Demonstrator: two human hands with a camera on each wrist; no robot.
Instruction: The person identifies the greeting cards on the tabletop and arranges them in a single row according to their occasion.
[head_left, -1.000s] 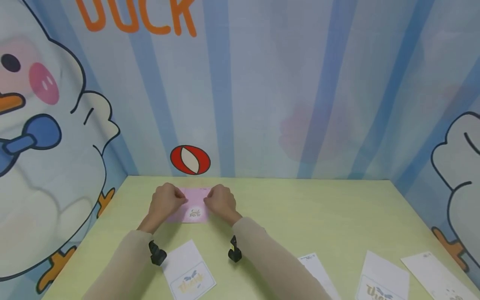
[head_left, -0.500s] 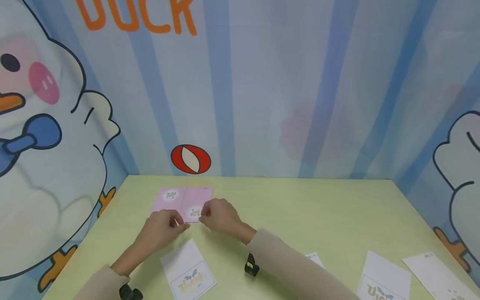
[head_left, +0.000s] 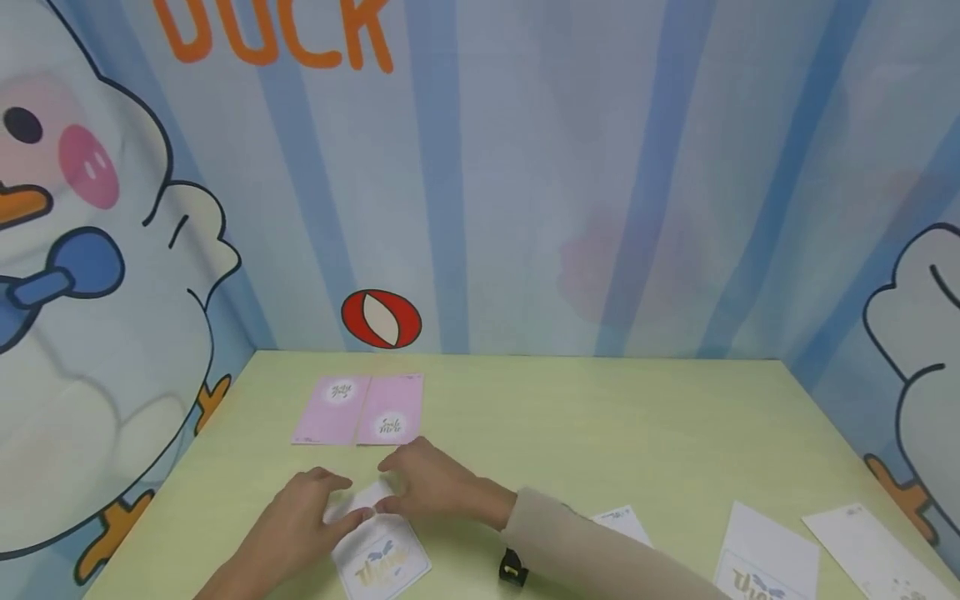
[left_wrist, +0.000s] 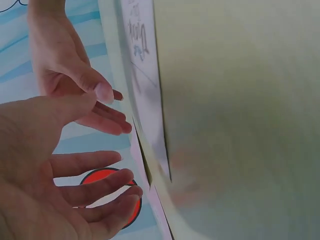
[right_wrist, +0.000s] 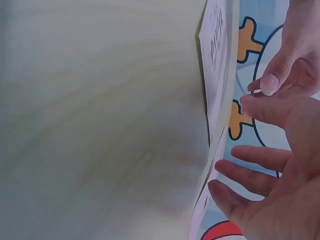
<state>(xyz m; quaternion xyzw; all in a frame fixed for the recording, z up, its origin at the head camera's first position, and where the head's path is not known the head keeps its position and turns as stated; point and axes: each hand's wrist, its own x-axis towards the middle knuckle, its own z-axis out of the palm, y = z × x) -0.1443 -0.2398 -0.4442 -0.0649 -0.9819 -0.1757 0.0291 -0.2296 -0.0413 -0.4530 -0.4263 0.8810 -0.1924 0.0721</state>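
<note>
Over a white card (head_left: 384, 557) with gold lettering and a blue motif, both hands hover at its far end. My left hand (head_left: 288, 521) is on the card's left side, fingers spread and slightly bent, holding nothing. From the right reaches my right hand (head_left: 435, 487), its thumb and fingers parted, with nothing between them. In the wrist views the left hand (left_wrist: 65, 170) and the right hand (right_wrist: 280, 165) both appear apart from the card. Behind them, two pink cards lie side by side: a left pink card (head_left: 328, 418) and a right pink card (head_left: 393, 400).
More white cards lie at the front right: one partly behind the right sleeve (head_left: 624, 523), a white card with gold lettering (head_left: 772, 542), and a long white card (head_left: 870, 550). The yellow-green table (head_left: 600, 433) meets a striped blue backdrop (head_left: 510, 208).
Both hands have let go of the right pink card and come back toward the front, over the white card. The pink cards now lie uncovered side by side.
</note>
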